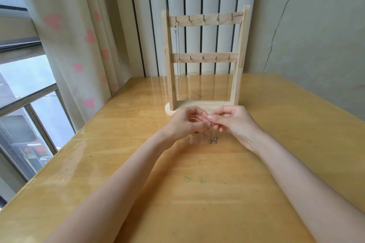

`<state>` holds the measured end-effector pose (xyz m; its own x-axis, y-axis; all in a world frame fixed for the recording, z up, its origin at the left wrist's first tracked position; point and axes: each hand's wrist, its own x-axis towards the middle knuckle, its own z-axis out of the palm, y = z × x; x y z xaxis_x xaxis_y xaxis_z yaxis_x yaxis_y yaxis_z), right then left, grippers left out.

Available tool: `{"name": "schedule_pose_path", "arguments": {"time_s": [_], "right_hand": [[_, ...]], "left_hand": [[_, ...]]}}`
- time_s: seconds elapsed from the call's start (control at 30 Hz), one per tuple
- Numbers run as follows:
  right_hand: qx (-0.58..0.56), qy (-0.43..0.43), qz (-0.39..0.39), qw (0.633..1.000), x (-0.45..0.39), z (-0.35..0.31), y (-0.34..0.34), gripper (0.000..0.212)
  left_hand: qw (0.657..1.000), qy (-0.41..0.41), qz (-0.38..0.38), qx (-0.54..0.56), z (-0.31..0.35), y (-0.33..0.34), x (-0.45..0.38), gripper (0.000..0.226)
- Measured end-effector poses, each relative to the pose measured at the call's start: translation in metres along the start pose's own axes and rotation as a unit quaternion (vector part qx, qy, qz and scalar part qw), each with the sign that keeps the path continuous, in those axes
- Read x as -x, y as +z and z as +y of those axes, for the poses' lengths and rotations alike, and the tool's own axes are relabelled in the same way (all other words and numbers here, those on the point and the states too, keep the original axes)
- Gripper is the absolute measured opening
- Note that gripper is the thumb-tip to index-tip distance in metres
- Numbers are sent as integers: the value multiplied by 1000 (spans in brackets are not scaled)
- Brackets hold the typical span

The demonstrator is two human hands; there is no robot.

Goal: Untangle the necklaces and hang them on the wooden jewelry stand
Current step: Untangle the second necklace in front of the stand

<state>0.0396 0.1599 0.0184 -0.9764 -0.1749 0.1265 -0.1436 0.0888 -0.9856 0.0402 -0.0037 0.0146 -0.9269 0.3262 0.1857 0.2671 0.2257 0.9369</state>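
While both hands meet just in front of the wooden jewelry stand [205, 61], the left hand [183, 122] and the right hand [235, 120] each pinch a thin necklace chain [211, 130] between curled fingertips, so each grip is grasping the chain. The chain hangs down from the fingers to a small pendant [213, 140] at the bench [197, 193] surface; whether the pendant rests on the bench cannot be told. A silver necklace [178, 61] hangs from the leftmost hook of the stand's upper bar, reaching almost to the base. A curtain with pink hearts [79, 35] hangs at the left, beside a window [23, 104].
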Motion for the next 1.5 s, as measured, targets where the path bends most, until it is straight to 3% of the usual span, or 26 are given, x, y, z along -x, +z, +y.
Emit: {"name": "schedule_pose_path", "arguments": {"time_s": [0.23,0.5,0.83,1.5], "right_hand": [[2,-12,-28,1000,0,1,0,10],[63,-24,9,998,-1,5,0,3],[26,-8,-10,1000,-1,6,5,5],[-39,-12,-29,999,1,0,1,18]], "left_hand": [[999,-12,47,-9,-4,-4,-3,10],[999,-31,34,-18,-2,-1,-2,10],[998,-31,47,-17,-2,-3,-1,3],[998,-4,58,-17,1,0,-1,16]]}}
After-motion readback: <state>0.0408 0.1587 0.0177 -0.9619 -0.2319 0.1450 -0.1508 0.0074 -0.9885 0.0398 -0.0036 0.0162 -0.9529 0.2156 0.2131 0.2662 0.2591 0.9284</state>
